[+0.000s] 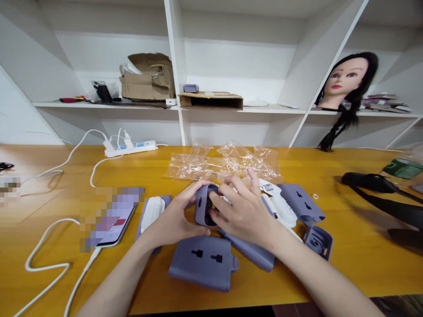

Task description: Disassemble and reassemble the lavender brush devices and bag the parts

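Note:
My left hand (180,215) is closed around a hollow purple-grey plastic housing (200,211), held above the table with its opening turned toward my right hand. The thumb and fingertips of my right hand (243,209) reach into that opening, while its other fingers are raised. What they pinch inside is hidden. Just below lies a purple-grey case (201,264) with two dark T-shaped slots. To the right are a similar slotted panel (302,202), a small round-fronted purple piece (317,242) and a white fluffy pad (284,211). Another white pad (153,211) rests left of my left hand.
Crumpled clear plastic bags (228,160) lie behind my hands. A phone (115,220) on a white cable is at the left, with a power strip (132,149) behind it. A black strap-like object (380,189) lies at the right. Shelves hold cardboard boxes (147,79) and a mannequin head (346,81).

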Motion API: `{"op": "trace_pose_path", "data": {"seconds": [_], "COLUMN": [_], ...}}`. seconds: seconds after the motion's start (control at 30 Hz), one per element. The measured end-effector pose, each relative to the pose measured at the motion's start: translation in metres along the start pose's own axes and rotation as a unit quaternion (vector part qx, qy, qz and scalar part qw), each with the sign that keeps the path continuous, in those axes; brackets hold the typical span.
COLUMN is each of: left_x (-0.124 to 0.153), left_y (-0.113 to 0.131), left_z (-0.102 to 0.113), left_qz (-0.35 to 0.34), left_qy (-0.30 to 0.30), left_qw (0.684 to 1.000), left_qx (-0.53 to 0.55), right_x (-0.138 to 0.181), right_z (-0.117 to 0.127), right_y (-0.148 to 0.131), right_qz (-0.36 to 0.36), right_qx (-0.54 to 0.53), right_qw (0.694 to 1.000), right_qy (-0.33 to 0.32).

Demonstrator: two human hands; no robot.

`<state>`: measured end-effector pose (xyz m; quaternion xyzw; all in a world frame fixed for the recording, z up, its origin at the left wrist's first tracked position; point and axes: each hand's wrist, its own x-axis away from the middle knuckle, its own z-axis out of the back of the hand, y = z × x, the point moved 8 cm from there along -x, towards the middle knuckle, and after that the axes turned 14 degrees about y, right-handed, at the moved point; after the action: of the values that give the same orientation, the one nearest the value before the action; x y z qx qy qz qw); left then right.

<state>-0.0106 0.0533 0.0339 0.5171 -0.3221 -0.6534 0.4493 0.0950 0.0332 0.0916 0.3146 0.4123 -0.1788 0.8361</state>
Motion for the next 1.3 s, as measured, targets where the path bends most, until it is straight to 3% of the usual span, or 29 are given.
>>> {"op": "trace_pose_path", "data": {"seconds": [0.1, 0.2, 0.4, 0.47, 0.53, 0.63, 0.7, 0.8, 1.07, 1.2, 1.27, 1.3], "left_x": [-0.002, -0.006, -0.009, -0.008, -0.007, -0.002, 0.002, 0.005, 0.000, -0.003, 0.000, 0.004], "left_y": [0.001, -0.001, -0.027, -0.030, -0.028, -0.027, -0.029, -0.031, -0.035, -0.025, -0.013, -0.009], "left_z": [0.002, 0.009, 0.036, 0.039, 0.033, 0.017, 0.006, -0.006, -0.002, 0.024, 0.030, 0.027], "left_qz": [-0.004, -0.001, 0.134, 0.151, 0.148, 0.182, 0.228, 0.271, 0.264, 0.175, 0.106, 0.085], "left_qy": [0.018, 0.075, 0.227, 0.235, 0.202, 0.135, 0.100, 0.058, 0.066, 0.116, 0.085, 0.038], "left_qw": [1.000, 0.997, 0.965, 0.960, 0.965, 0.954, 0.931, 0.914, 0.948, 0.973, 0.962, 0.959], "left_qx": [-0.003, -0.022, 0.000, 0.028, 0.081, 0.198, 0.265, 0.296, 0.163, -0.098, -0.235, -0.267], "right_x": [-0.001, 0.000, 0.009, 0.008, 0.007, 0.019, 0.027, 0.033, 0.047, 0.058, 0.062, 0.063], "right_z": [0.006, 0.015, 0.030, 0.026, 0.007, -0.031, -0.050, -0.061, -0.073, -0.079, -0.081, -0.081], "right_y": [-0.003, -0.001, 0.002, 0.010, 0.027, 0.042, 0.039, 0.029, 0.032, 0.045, 0.053, 0.057], "right_qz": [0.011, 0.017, 0.046, -0.006, -0.132, -0.313, -0.368, -0.405, -0.528, -0.580, -0.599, -0.605], "right_qx": [0.025, 0.048, -0.023, -0.095, -0.167, -0.276, -0.377, -0.514, -0.588, -0.571, -0.562, -0.559], "right_qw": [0.999, 0.996, 0.981, 0.980, 0.972, 0.906, 0.837, 0.727, 0.579, 0.557, 0.550, 0.548], "right_qy": [0.019, 0.070, 0.185, 0.175, 0.100, -0.067, -0.150, -0.209, -0.201, -0.167, -0.152, -0.146]}}
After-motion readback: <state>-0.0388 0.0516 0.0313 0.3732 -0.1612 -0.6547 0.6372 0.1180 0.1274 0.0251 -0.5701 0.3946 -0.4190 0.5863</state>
